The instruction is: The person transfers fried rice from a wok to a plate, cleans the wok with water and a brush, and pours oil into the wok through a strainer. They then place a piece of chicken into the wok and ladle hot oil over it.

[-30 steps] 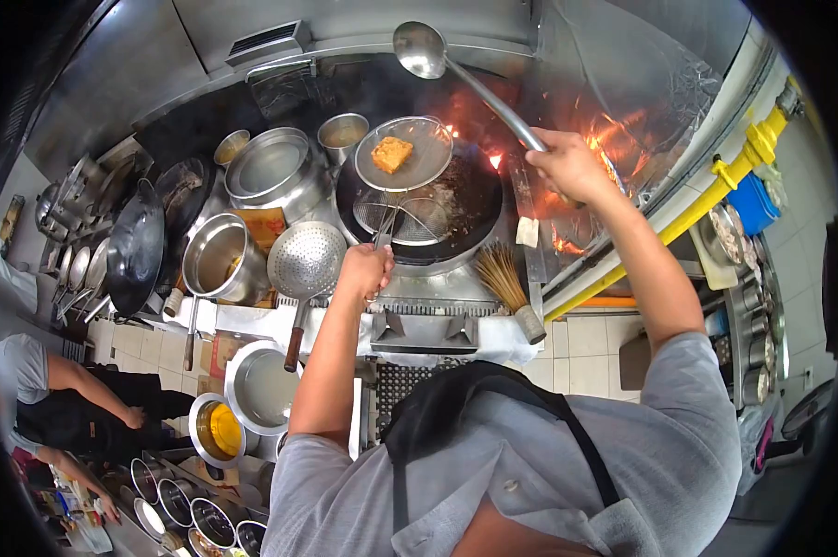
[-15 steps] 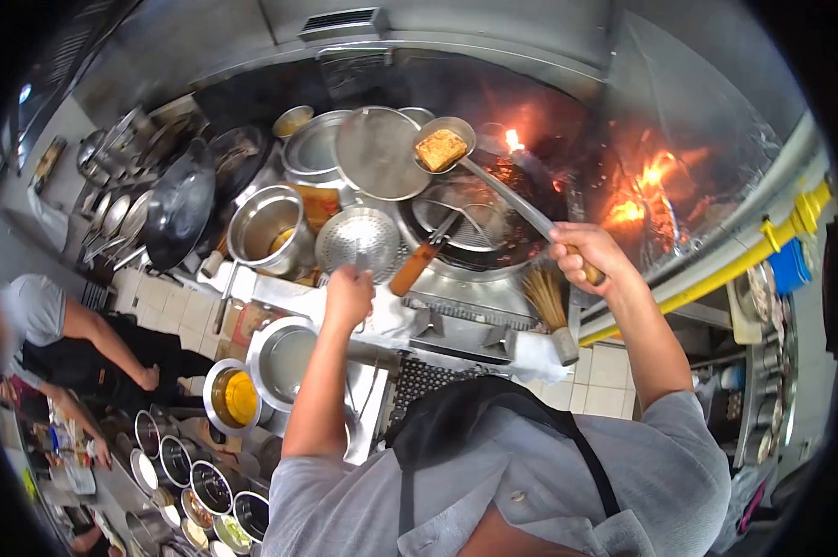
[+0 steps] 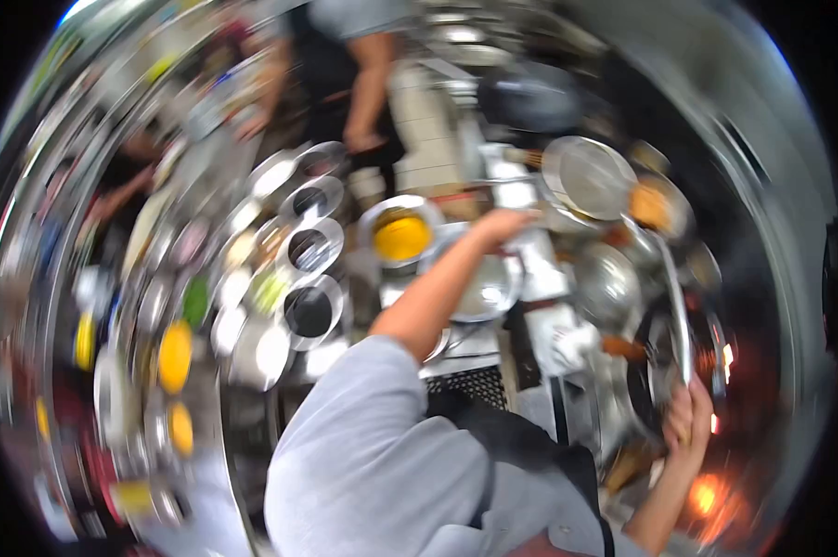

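Note:
The view is heavily blurred and rotated. My right hand (image 3: pixel 689 418) is shut on the long handle of a metal ladle (image 3: pixel 676 306). The ladle's bowl holds an orange-brown fried piece (image 3: pixel 652 205). My left hand (image 3: pixel 504 224) is stretched forward and grips the handle of a round mesh strainer (image 3: pixel 587 176), which hangs just beside the ladle's bowl. The dark wok (image 3: pixel 656 371) lies below the ladle's handle, close to my right hand.
Flames (image 3: pixel 707 494) glow at the lower right. A metal bowl of yellow liquid (image 3: pixel 402 237) sits near my left hand, with several round metal containers (image 3: pixel 308 278) to its left. Another person's arm (image 3: pixel 368 84) is at the top, beside a black wok (image 3: pixel 528 97).
The view has swung sharply and rotated, so the wok is now at the lower right. The ladle with the fried piece and the strainer have moved away from over the wok.

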{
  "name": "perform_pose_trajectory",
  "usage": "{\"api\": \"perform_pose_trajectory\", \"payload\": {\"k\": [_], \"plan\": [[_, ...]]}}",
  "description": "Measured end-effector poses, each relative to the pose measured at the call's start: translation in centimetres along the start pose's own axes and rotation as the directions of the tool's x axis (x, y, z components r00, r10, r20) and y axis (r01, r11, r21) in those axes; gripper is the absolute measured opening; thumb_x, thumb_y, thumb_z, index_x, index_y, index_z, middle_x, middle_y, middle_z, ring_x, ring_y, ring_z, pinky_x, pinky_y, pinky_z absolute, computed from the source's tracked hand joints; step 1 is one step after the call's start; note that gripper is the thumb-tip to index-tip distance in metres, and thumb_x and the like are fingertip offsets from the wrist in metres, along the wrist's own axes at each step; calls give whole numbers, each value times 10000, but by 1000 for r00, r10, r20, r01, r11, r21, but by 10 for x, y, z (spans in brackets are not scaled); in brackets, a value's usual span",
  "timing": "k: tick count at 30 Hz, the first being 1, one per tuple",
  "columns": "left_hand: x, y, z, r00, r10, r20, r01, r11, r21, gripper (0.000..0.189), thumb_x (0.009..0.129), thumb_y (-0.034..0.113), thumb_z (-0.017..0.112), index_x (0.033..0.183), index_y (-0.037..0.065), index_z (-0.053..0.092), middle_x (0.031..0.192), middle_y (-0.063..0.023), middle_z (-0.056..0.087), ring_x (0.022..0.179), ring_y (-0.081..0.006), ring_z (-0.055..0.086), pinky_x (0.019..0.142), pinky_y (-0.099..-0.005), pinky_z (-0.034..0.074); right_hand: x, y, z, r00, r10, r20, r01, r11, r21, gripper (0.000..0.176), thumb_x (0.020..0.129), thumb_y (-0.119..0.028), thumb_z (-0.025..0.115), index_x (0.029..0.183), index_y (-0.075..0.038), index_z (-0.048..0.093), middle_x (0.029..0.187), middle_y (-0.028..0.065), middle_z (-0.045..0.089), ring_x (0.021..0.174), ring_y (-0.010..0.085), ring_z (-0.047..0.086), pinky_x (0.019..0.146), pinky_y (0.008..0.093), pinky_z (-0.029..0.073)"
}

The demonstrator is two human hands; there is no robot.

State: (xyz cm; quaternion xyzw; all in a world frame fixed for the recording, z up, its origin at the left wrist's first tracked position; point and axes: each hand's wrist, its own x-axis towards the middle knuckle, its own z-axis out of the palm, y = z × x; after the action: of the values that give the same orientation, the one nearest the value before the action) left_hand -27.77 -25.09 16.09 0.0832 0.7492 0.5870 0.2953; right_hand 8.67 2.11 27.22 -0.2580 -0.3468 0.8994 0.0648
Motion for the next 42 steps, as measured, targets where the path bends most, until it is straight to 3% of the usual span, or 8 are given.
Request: {"api": "perform_pose_trajectory", "payload": {"k": [6,10,15,19,30,35,41,42], "plan": [[-182,-66,-42,712,170,-681,7,968,250,627,755,469,606,1025,-96,569,1002,-258,606,971,-354,589,834,-390,457,1,-5,49,948,208,242,-140,953,-270,378,940,-124,367,1302,-18,331,630,24,392,345,43,332,255,189,310],[-281,-185,-75,701,3,-713,36,999,40,523,798,272,650,1143,-92,501,888,-142,620,666,-155,618,535,-263,492,4,16,111,795,487,363,-347,855,-386,350,931,-127,389,1264,-25,368,637,26,397,349,39,323,255,194,284],[-443,-257,-82,438,-257,-861,-48,950,-308,331,805,182,635,1018,-59,555,742,-90,620,566,-134,581,456,-259,435,26,108,216,424,807,411,-582,590,-560,359,927,-136,386,1268,-23,372,646,7,408,371,33,324,253,191,253],[-537,-326,-96,145,-339,-929,-86,932,-353,299,793,168,634,959,-68,556,702,-92,611,539,-142,572,501,-273,466,30,241,338,-59,924,378,-525,293,-799,215,924,-195,420,785,-51,497,494,-46,378,327,39,327,252,191,257],[-644,-412,-107,-60,-484,-873,-161,868,-470,180,823,131,602,878,-35,560,647,-50,582,502,-101,523,447,-233,422,-57,606,552,340,845,414,268,334,-903,203,850,-76,508,650,-45,513,525,42,501,387,115,452,336,240,364],[-640,-424,-103,-63,-503,-862,-159,858,-489,162,823,125,610,838,-35,583,652,-30,589,546,-78,519,495,-217,410,-69,644,544,359,600,715,903,-29,-429,164,817,-89,537,696,11,584,606,126,584,412,152,521,326,288,374],[-624,-426,-109,-16,-473,-881,-86,878,-471,173,808,109,617,871,-51,602,696,-53,621,620,-87,564,571,-219,442,-45,600,554,364,783,504,281,424,-861,116,860,-126,505,833,-14,494,540,4,454,380,97,415,321,254,353],[-621,-415,-115,14,-472,-882,-66,879,-472,184,804,109,619,896,-50,606,714,-63,630,644,-98,576,591,-224,448,-34,589,547,200,894,401,-189,437,-879,131,881,-137,483,894,-6,474,545,-7,433,380,78,397,319,235,342]]}}
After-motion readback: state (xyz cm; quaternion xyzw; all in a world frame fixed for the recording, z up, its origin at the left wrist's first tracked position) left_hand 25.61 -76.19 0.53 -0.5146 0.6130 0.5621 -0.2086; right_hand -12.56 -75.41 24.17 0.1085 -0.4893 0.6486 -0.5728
